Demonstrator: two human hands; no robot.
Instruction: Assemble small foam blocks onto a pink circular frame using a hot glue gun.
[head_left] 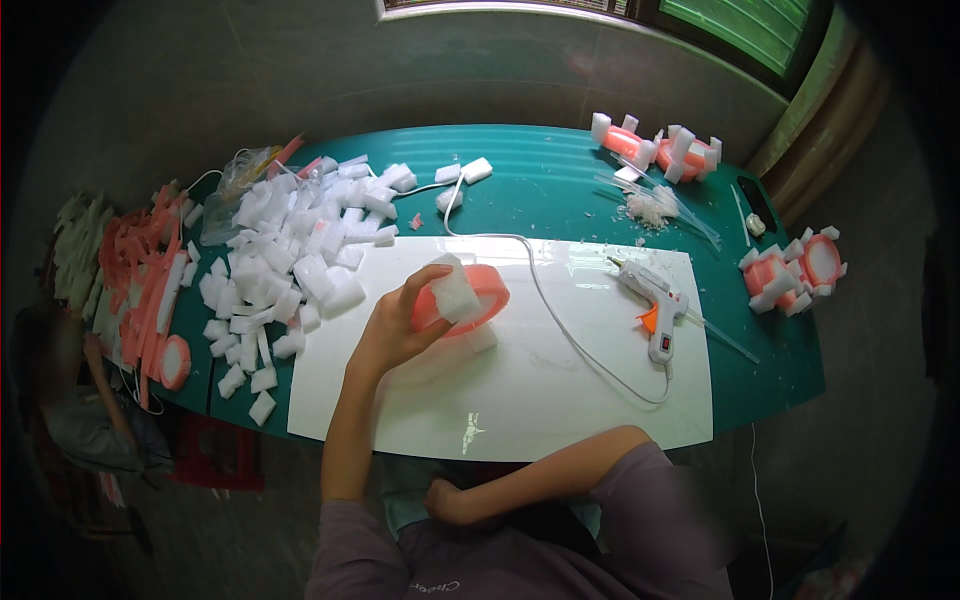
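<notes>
Over the white board, my left hand is closed with thumb and fingers around a white foam block. That block sits against the side of a pink foam ring with a white inside. Another white foam piece shows under the ring, close to the board. My right hand is low in my lap, off the table, its fingers turned under and hidden. To the right on the board lies a white hot glue gun with an orange trigger, a clear glue stick behind it and its cord curving across the board.
A heap of white foam blocks covers the green table's left side. Pink foam strips lie farther left, near another person. Ring-and-block pieces stand at the right, with glue sticks and a dark phone nearby.
</notes>
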